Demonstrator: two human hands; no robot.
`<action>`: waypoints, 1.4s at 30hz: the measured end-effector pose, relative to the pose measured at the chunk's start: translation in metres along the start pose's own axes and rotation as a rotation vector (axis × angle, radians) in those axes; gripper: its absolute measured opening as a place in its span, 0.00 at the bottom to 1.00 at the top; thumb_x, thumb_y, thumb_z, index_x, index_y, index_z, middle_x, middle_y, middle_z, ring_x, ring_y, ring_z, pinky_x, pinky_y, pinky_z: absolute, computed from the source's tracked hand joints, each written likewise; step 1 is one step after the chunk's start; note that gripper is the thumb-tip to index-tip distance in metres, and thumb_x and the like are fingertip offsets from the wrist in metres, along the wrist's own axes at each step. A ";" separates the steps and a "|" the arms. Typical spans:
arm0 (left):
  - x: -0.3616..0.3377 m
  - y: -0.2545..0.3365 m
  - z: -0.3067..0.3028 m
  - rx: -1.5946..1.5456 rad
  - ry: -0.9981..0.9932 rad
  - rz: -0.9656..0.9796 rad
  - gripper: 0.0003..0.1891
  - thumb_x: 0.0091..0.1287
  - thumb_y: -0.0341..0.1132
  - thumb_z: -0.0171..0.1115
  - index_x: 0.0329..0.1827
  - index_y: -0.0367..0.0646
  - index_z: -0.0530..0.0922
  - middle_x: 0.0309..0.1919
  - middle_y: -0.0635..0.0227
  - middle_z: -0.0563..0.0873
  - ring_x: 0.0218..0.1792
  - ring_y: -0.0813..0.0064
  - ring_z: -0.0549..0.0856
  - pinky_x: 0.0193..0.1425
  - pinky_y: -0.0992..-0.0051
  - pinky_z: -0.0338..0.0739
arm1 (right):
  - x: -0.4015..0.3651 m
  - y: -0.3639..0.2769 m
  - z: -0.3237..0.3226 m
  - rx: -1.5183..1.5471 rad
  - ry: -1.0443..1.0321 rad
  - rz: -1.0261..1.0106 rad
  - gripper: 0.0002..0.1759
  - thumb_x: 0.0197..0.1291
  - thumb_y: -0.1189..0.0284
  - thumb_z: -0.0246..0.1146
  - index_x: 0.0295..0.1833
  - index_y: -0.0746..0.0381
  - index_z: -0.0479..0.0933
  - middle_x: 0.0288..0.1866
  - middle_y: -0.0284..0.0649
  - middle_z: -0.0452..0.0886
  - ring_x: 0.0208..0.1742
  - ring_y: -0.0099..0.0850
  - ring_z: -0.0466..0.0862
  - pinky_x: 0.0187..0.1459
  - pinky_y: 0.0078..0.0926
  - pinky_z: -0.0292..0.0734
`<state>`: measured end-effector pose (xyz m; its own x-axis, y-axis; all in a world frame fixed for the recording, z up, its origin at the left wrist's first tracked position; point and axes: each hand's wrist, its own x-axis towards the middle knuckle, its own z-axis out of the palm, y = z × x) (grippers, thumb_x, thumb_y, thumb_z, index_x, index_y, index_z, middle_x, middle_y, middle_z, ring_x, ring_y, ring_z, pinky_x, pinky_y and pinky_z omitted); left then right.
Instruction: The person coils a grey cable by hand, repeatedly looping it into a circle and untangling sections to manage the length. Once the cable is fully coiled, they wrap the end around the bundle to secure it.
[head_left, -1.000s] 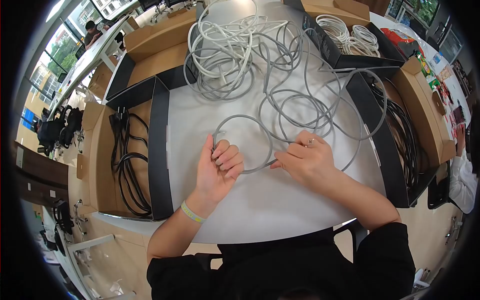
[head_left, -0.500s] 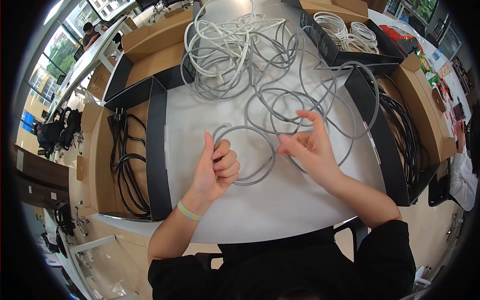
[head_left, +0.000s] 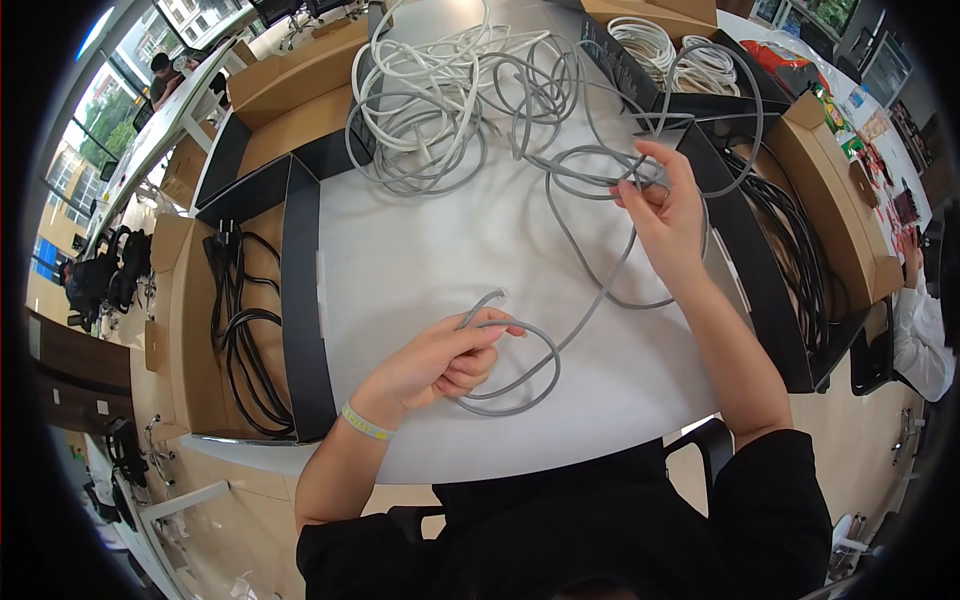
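Observation:
Loops of a thin grey network cable [head_left: 553,372] are gathered in my left hand [head_left: 440,362], which is closed round them near the front of the table. The cable's end with a clear plug [head_left: 500,294] sticks up past the fingers. From the loops, a length of cable runs up and right to my right hand [head_left: 667,218]. That hand pinches the cable between thumb and fingers, with the index finger raised. Behind it, looser grey loops [head_left: 575,165] lead to a tangled pile of white and grey cables [head_left: 430,105] at the back.
Open black boxes flank the table: one with black power cords [head_left: 240,330] at left, one with black cables [head_left: 800,250] at right, one with white coils [head_left: 642,50] at back right. A person's white sleeve [head_left: 922,320] shows at far right.
My right hand has moved up and right, drawing out a length of grey cable. My left hand has turned inward and come slightly right; its cable loops look smaller and nearer me.

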<state>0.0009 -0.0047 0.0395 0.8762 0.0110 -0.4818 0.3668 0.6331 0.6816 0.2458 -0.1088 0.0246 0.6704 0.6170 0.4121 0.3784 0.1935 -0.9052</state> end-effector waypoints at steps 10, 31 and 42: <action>0.005 -0.002 -0.010 -0.084 0.106 0.146 0.12 0.71 0.38 0.39 0.45 0.41 0.68 0.14 0.82 0.54 0.14 0.91 0.52 0.14 0.89 0.45 | 0.001 -0.008 -0.010 -0.381 -0.162 -0.286 0.23 0.44 0.88 0.53 0.49 0.64 0.71 0.34 0.35 0.76 0.14 0.17 0.68 0.19 0.12 0.64; 0.006 -0.007 0.001 -0.006 0.215 0.279 0.13 0.71 0.37 0.39 0.50 0.40 0.67 0.18 0.80 0.58 0.17 0.90 0.54 0.17 0.88 0.47 | -0.033 -0.032 0.017 0.917 -0.667 0.670 0.17 0.51 0.82 0.59 0.45 0.60 0.62 0.42 0.35 0.69 0.23 0.23 0.73 0.24 0.18 0.66; 0.010 -0.011 -0.007 -0.069 0.215 0.277 0.22 0.72 0.46 0.36 0.18 0.48 0.63 0.14 0.80 0.56 0.16 0.88 0.53 0.15 0.87 0.47 | -0.009 -0.014 0.003 0.264 -0.314 0.429 0.19 0.43 0.86 0.55 0.44 0.63 0.67 0.38 0.35 0.72 0.20 0.20 0.73 0.21 0.16 0.64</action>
<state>0.0031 -0.0059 0.0230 0.8508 0.3476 -0.3940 0.0961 0.6343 0.7671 0.2326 -0.1147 0.0330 0.4924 0.8703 -0.0103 -0.0834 0.0354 -0.9959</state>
